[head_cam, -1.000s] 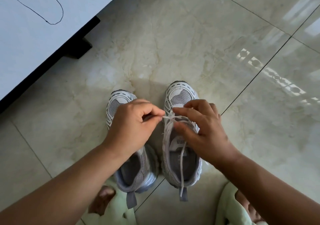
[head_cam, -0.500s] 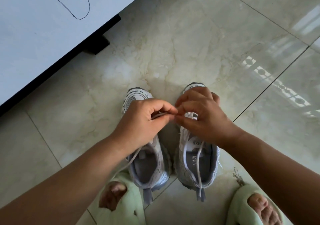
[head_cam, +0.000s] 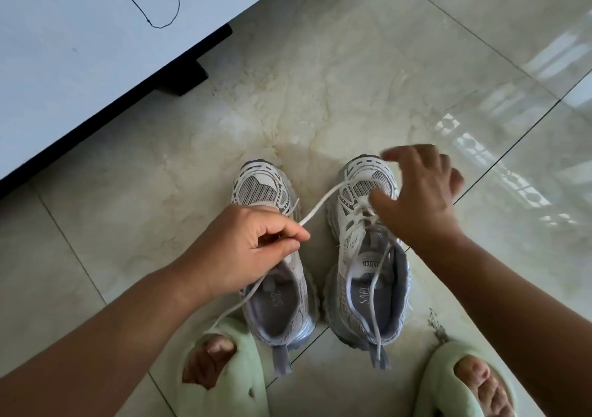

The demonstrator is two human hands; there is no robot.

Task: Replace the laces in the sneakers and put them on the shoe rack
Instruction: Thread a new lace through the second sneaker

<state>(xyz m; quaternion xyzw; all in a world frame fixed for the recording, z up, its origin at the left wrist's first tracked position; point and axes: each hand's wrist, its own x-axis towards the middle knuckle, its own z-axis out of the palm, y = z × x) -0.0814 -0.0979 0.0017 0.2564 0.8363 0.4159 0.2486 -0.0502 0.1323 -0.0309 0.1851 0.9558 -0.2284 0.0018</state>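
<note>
Two grey and white sneakers stand side by side on the tiled floor, toes pointing away from me: the left sneaker and the right sneaker. A white lace runs from the right sneaker's lower eyelets across to my left hand, which pinches it between thumb and fingers above the left sneaker. The lace's tail trails down past that hand toward my left foot. Its other end lies inside the right sneaker and hangs over the heel. My right hand hovers over the right sneaker's toe, fingers spread, blurred, holding nothing.
A white furniture surface with a dark base edge fills the upper left; a thin black cord lies on it. My feet in pale green slippers sit just behind the sneakers. Glossy marble tiles stretch ahead and to the right.
My hands were together, both pinching the lace over the right sneaker. Now my right hand has let go and spread open, while my left hand has drawn the lace out leftward.
</note>
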